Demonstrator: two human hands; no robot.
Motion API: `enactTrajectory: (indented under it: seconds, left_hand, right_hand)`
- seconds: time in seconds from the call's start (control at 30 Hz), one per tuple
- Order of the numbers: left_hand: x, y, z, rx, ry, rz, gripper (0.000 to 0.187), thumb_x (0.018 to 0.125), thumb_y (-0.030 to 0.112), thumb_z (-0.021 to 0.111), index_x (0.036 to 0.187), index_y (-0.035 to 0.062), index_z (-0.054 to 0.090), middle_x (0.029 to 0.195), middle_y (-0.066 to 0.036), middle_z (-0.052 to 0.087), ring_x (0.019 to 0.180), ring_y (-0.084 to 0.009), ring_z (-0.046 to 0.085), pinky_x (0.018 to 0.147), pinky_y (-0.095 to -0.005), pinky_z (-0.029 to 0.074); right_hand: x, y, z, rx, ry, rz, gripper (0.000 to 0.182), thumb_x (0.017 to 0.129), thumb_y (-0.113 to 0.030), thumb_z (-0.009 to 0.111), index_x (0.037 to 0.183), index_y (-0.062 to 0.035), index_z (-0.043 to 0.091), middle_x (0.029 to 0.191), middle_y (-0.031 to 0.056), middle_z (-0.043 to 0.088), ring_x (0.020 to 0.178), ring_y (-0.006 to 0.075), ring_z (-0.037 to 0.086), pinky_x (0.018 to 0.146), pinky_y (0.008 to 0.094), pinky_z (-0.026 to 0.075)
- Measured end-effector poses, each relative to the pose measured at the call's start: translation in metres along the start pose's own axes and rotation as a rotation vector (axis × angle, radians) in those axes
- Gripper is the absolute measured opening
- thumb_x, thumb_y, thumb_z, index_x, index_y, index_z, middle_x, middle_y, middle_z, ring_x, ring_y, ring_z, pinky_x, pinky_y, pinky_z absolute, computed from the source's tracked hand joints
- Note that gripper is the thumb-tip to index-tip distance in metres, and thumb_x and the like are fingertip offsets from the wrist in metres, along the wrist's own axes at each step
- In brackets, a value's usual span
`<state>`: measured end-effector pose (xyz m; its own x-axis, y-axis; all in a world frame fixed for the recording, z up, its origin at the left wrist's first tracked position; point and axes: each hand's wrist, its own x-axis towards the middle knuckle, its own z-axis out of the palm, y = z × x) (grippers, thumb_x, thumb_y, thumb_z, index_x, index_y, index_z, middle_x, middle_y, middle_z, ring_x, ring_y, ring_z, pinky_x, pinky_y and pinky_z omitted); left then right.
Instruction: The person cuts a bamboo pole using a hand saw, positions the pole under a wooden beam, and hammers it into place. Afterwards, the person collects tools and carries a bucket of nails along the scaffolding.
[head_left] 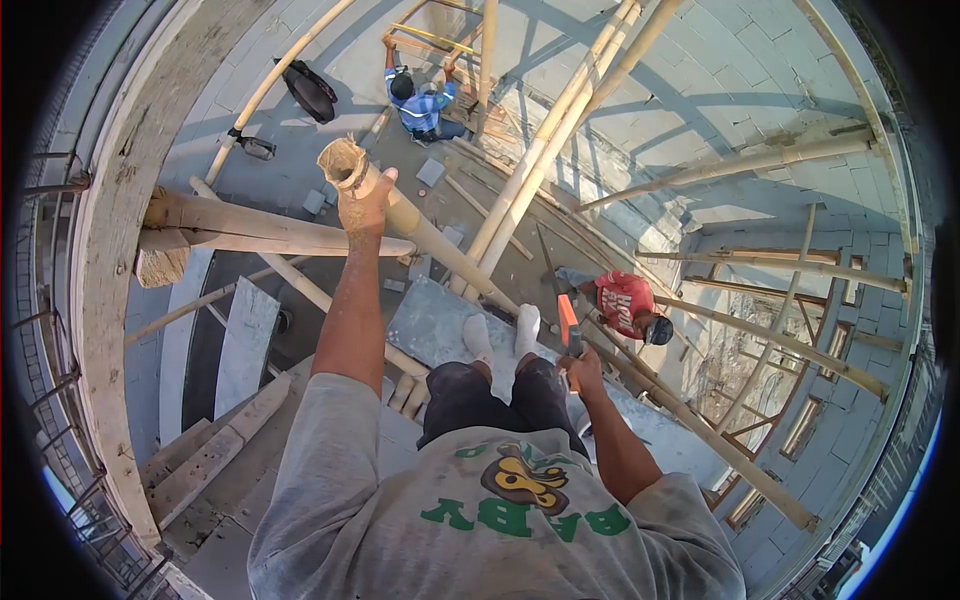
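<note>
My left hand (362, 205) reaches up and forward, gripping a thick bamboo pole (440, 245) just below its cut top end. My right hand (582, 368) is lower, by my right knee, closed around the orange handle of a hand saw (562, 305) whose blade points up and away. I stand on a grey slab (430, 320) high on bamboo scaffolding, my white-socked feet close together on it.
Bamboo poles (560, 120) cross the space in many directions. Below, a person in a blue shirt (420, 100) and a person in a red shirt (625, 300) work on the floor. Wooden planks (215, 450) lie at lower left, a curved wall edge (105, 260) on the left.
</note>
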<state>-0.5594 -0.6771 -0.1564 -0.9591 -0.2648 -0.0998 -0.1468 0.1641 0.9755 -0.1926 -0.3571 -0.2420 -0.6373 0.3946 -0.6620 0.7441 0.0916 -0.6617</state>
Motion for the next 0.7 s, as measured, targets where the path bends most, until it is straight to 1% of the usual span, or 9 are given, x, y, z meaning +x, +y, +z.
enactTrajectory:
  seconds: [0.07, 0.17, 0.27, 0.3, 0.37, 0.4, 0.5, 0.6, 0.7]
  left_hand:
    - [-0.006, -0.012, -0.008, -0.112, -0.006, -0.002, 0.058, 0.077, 0.023, 0.085, 0.124, 0.0036, 0.055, 0.111, -0.005, 0.062, 0.099, -0.0161, 0.060, 0.089, -0.0328, 0.049]
    - [-0.039, -0.002, -0.018, -0.217, 0.026, 0.018, 0.060, 0.075, 0.022, 0.087, 0.122, 0.0020, 0.056, 0.111, -0.007, 0.064, 0.098, -0.0171, 0.063, 0.088, -0.0341, 0.051]
    - [-0.083, 0.003, -0.022, -0.289, 0.130, -0.001, 0.060, 0.074, 0.021, 0.087, 0.120, 0.0004, 0.054, 0.111, -0.007, 0.064, 0.101, -0.0163, 0.063, 0.090, -0.0333, 0.051]
    - [-0.095, -0.001, -0.022, -0.318, 0.168, 0.005, 0.059, 0.074, 0.021, 0.086, 0.119, 0.0000, 0.054, 0.110, -0.007, 0.064, 0.102, -0.0161, 0.063, 0.090, -0.0330, 0.051]
    - [-0.121, 0.009, -0.023, -0.519, 0.127, -0.043, 0.058, 0.076, 0.023, 0.085, 0.117, -0.0006, 0.052, 0.112, -0.008, 0.065, 0.103, -0.0160, 0.064, 0.091, -0.0333, 0.052]
    - [-0.126, 0.009, -0.022, -0.461, 0.083, -0.009, 0.059, 0.075, 0.025, 0.085, 0.118, 0.0010, 0.052, 0.112, -0.010, 0.066, 0.103, -0.0180, 0.065, 0.092, -0.0349, 0.052]
    - [-0.140, 0.019, -0.010, -0.073, 0.098, -0.005, 0.061, 0.074, 0.026, 0.085, 0.120, 0.0026, 0.051, 0.113, -0.013, 0.068, 0.102, -0.0220, 0.067, 0.093, -0.0371, 0.052]
    - [-0.143, 0.024, -0.001, 0.017, 0.183, -0.038, 0.058, 0.072, 0.031, 0.085, 0.115, 0.0050, 0.056, 0.111, -0.015, 0.068, 0.102, -0.0280, 0.068, 0.089, -0.0398, 0.052]
    - [-0.137, 0.025, -0.013, 0.135, 0.195, -0.026, 0.056, 0.070, 0.036, 0.084, 0.111, 0.0053, 0.060, 0.106, -0.016, 0.067, 0.102, -0.0324, 0.066, 0.087, -0.0434, 0.051]
  right_hand:
    - [-0.026, -0.044, -0.021, -0.142, -0.064, 0.178, 0.014, 0.072, -0.009, 0.069, 0.081, -0.0011, 0.061, 0.067, 0.0092, 0.063, 0.060, 0.0191, 0.063, 0.056, 0.0329, 0.048]
    - [-0.009, -0.020, -0.041, -0.291, -0.134, 0.159, 0.022, 0.068, -0.020, 0.072, 0.073, 0.0021, 0.069, 0.064, 0.0157, 0.068, 0.064, 0.0281, 0.069, 0.064, 0.0378, 0.052]
    - [-0.010, -0.082, -0.057, -0.582, -0.219, 0.004, 0.028, 0.070, -0.025, 0.071, 0.074, 0.0029, 0.071, 0.068, 0.0176, 0.070, 0.067, 0.0301, 0.070, 0.066, 0.0411, 0.054]
    - [0.014, -0.077, -0.061, -0.603, -0.247, -0.061, 0.029, 0.070, -0.026, 0.071, 0.074, 0.0028, 0.072, 0.068, 0.0181, 0.070, 0.068, 0.0305, 0.071, 0.067, 0.0417, 0.054]
    - [0.063, -0.053, -0.072, -0.640, -0.305, -0.158, 0.031, 0.070, -0.029, 0.071, 0.073, 0.0025, 0.072, 0.069, 0.0190, 0.070, 0.070, 0.0313, 0.071, 0.069, 0.0428, 0.055]
    - [0.056, -0.096, -0.069, -0.712, -0.360, -0.155, 0.034, 0.070, -0.031, 0.072, 0.073, 0.0027, 0.072, 0.068, 0.0195, 0.070, 0.069, 0.0328, 0.071, 0.069, 0.0437, 0.055]
    - [0.101, -0.117, -0.050, -0.620, -0.347, -0.351, 0.016, 0.078, -0.015, 0.069, 0.079, 0.0005, 0.067, 0.066, 0.0098, 0.066, 0.057, 0.0166, 0.062, 0.055, 0.0320, 0.047]
    - [0.067, -0.216, -0.007, -0.570, -0.337, -0.290, 0.018, 0.078, -0.016, 0.068, 0.074, 0.0011, 0.065, 0.059, 0.0090, 0.063, 0.052, 0.0164, 0.059, 0.052, 0.0326, 0.045]
    - [0.058, -0.272, 0.037, -0.410, -0.365, -0.367, 0.021, 0.079, -0.018, 0.068, 0.069, -0.0004, 0.064, 0.055, 0.0091, 0.061, 0.044, 0.0148, 0.052, 0.044, 0.0328, 0.040]
